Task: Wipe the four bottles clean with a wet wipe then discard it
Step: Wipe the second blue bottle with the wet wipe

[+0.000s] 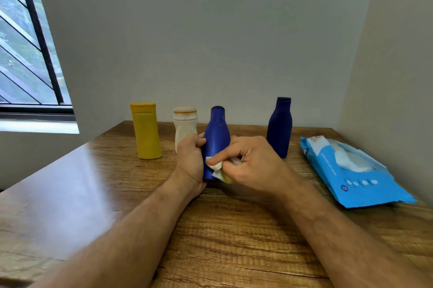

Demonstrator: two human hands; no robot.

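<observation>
At the table's centre, my left hand [190, 159] grips the blue bottle [216, 140] while my right hand [248, 163] pinches the wet wipe [214, 166] against it, with the yellow bottle [146, 133], white bottle [184, 128] and navy bottle [280, 127] from ten to one o'clock seemingly waiting, discarding undone.

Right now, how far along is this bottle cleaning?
Somewhere in the middle, as far as one picture shows. The left hand holds the blue bottle while the right hand rubs the wet wipe on its lower part. The yellow bottle, white bottle and dark blue bottle stand untouched; the white one's cap looks stained. The wipe isn't discarded yet.
</observation>
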